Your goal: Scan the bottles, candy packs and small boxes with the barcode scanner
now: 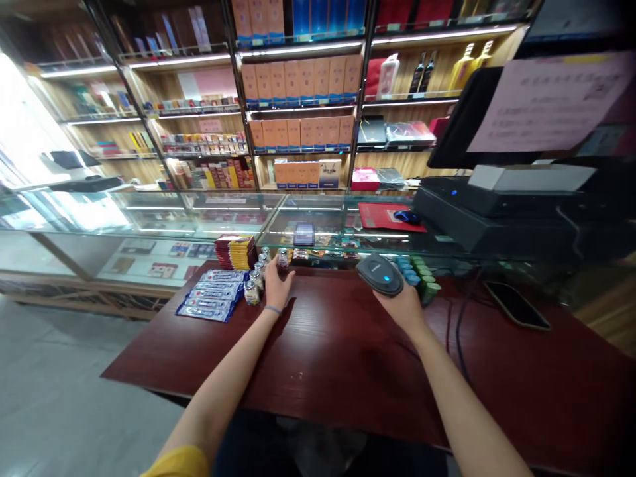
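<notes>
My right hand [402,308] is wrapped round the handle of a black barcode scanner [381,273], whose blue light is on. The scanner's head is raised above the table and points forward and left. On the left, my left hand [278,286] has its thumb spread away from its fingers beside a row of small jars with silvery lids [252,291]. One more small jar [283,257] stands just beyond the gap between thumb and forefinger; whether they touch it I cannot tell. Blue-and-silver packets [212,295] lie in an overlapping row to the left of the jars.
Red-and-yellow packs [235,252] are stacked behind the packets. Blue and green small tubs [424,281] stand right of the scanner, near a phone [517,305] and a dark cable [461,331]. A glass counter [328,205] borders the dark red table [318,358]; a monitor [464,119] rises at right.
</notes>
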